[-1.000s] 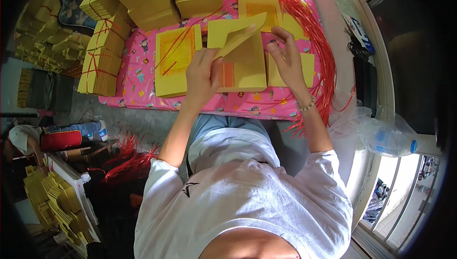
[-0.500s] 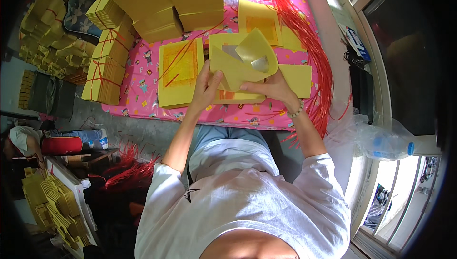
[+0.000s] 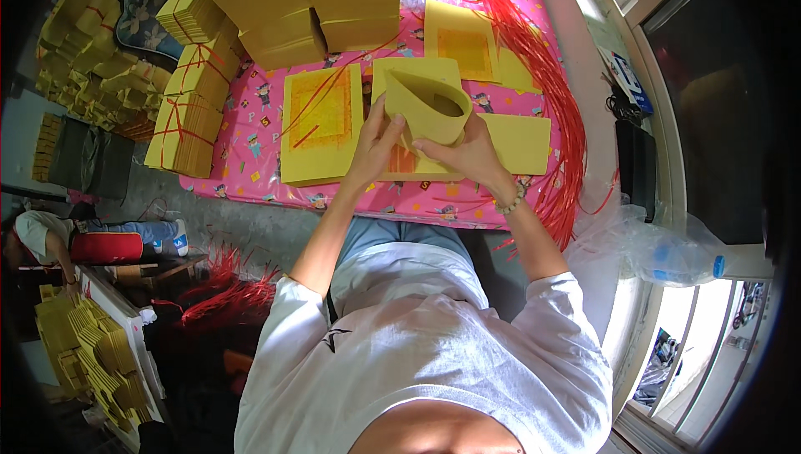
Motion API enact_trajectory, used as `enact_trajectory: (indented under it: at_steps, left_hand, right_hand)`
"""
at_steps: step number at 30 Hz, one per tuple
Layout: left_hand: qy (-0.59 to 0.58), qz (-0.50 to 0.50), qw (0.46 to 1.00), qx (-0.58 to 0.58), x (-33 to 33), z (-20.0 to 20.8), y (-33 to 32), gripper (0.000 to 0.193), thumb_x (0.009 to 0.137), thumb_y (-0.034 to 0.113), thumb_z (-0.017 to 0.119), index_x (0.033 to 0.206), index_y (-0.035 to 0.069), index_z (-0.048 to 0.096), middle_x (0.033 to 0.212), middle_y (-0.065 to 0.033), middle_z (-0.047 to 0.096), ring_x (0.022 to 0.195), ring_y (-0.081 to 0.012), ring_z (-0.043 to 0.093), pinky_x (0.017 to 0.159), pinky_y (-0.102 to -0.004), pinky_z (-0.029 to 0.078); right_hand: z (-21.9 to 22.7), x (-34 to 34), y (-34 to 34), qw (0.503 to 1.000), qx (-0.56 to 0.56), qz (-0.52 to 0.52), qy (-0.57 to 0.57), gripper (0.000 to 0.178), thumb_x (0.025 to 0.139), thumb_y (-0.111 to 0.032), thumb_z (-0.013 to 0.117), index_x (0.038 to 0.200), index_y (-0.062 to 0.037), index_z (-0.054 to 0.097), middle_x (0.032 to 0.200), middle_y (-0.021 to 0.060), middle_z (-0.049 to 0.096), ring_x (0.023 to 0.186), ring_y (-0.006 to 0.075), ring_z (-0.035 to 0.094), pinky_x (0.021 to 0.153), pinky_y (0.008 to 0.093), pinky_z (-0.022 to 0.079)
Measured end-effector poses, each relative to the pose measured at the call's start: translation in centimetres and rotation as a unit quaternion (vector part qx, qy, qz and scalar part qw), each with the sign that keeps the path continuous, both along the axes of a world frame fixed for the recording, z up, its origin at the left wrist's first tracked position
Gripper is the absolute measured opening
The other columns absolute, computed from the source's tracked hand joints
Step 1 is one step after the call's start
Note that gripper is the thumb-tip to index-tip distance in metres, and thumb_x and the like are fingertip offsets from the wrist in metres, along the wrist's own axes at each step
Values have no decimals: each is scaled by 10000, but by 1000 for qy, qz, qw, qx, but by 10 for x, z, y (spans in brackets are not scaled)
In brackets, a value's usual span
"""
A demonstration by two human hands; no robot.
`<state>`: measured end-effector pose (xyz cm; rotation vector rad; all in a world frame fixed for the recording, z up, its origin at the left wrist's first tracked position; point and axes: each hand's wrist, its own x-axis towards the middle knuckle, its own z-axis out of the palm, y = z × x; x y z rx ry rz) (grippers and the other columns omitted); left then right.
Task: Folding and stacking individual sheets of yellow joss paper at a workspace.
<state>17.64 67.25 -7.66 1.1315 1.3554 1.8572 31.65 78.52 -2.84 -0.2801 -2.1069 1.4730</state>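
Observation:
Between my hands a yellow paper sheet (image 3: 427, 117) is curled into an open loop, held above the table. My left hand (image 3: 377, 143) grips its left side, thumb on the front. At its right side my right hand (image 3: 467, 153) has closed on it, the thumb pressed to the lower edge and the other fingers partly hidden behind. Just below lies a yellow stack (image 3: 421, 172), mostly covered by the sheet and my hands. To the left rests another stack of yellow paper (image 3: 324, 149) with an orange printed square and red strips across it.
A pink patterned cover (image 3: 259, 124) spreads over the table. Tied yellow bundles (image 3: 185, 133) line its left edge, and tall yellow stacks (image 3: 355, 3) stand at the back. Long red strips (image 3: 561, 112) hang down the right side. Far left, a person (image 3: 46, 241) sits beside a white table.
The sheet's raised flap has folded over, so the paper now forms a rounder loop. My hands have shifted slightly, still gripping both sides.

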Motion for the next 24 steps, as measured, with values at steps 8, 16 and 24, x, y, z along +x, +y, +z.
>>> enact_trajectory:
  at_steps: [8,16,24]
  left_hand:
    - [37,52,998,18,15,9,11,396,973,157,474,1321,-2,371,1193,-92,536,1102,-138,487,938,-268,389]
    - [-28,-24,998,-44,4,20,15,365,953,131,494,1276,-18,411,1175,-89,551,1056,-126,514,909,-259,412]
    - [-227,-79,959,-151,1,51,21,582,893,62,560,1404,-26,296,1307,-122,493,1145,-168,514,937,-277,420]
  right_hand:
    - [-20,1,7,998,2,-55,22,607,726,-137,766,1235,10,470,1137,110,599,1039,175,580,888,317,471]
    - [-5,-4,8,985,-120,-98,71,507,766,-37,723,1205,22,475,1083,99,613,965,151,605,825,280,499]
    - [12,0,15,968,-239,-76,-19,365,856,-162,662,1140,38,553,1020,106,643,888,139,630,751,257,518]
